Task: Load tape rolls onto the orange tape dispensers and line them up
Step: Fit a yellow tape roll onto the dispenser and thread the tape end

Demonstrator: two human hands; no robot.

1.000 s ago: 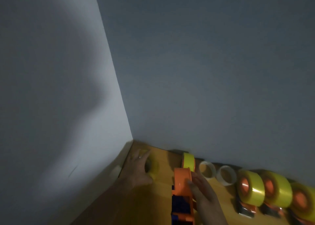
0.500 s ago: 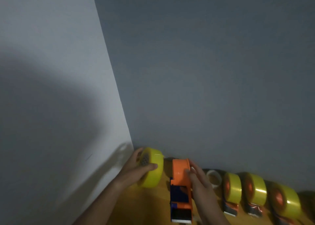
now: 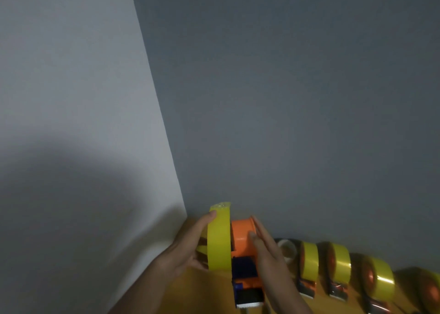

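Note:
My left hand grips a yellow tape roll held upright, its right face against the left end of the orange hub. My right hand holds an orange tape dispenser with blue parts and a toothed blade at its near end, fingers laid along its right side and thumb on the hub. To the right, several loaded orange dispensers with yellow rolls stand in a row along the wall on the wooden table.
An empty whitish tape core lies just right of my right hand, by the wall. The table sits in a corner, with grey walls at the left and behind. The row of dispensers runs to the right frame edge.
My left hand lifted the yellow roll from the table corner and brought it right, up against the dispenser's hub. My right hand kept hold of the dispenser.

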